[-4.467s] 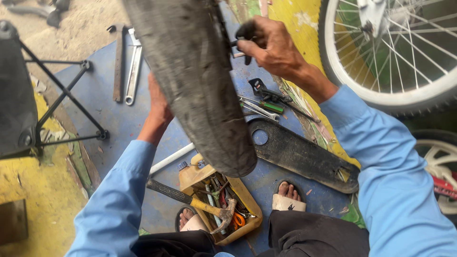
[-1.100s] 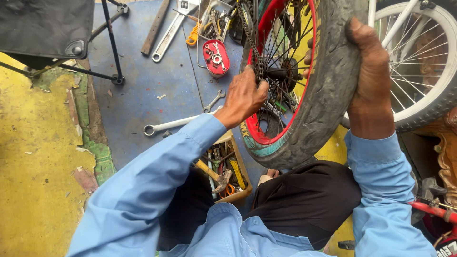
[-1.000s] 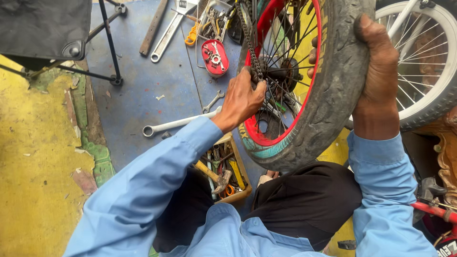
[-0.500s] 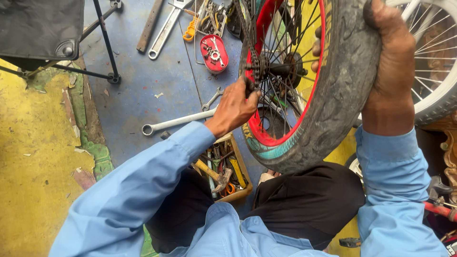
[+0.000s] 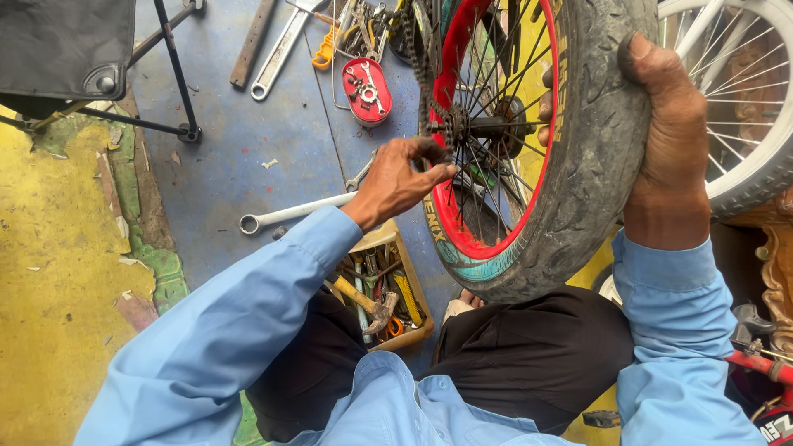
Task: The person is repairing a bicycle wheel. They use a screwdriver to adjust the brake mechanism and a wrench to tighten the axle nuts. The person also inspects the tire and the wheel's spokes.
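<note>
Red-rimmed bicycle wheel with a worn black tyre [image 5: 595, 165] stands upright over the person's lap, right hand [image 5: 669, 140] clamped over its tread. Left hand [image 5: 401, 177] pinches the dark chain [image 5: 425, 74] beside the hub sprocket. Behind, a red oval tin [image 5: 368, 89] lies on blue floor.

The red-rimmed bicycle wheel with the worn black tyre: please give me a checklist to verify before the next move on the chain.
1. Red-rimmed bicycle wheel with worn black tyre held upright: ok.
2. Right hand gripping the tread firmly: ok.
3. Left hand fingertips at the small sprocket: ok.
4. Dark chain seated on the sprocket teeth: cannot tell.
5. Long silver ring spanner within reach on the blue floor: ok.
6. Wooden toolbox close by: ok.
</note>
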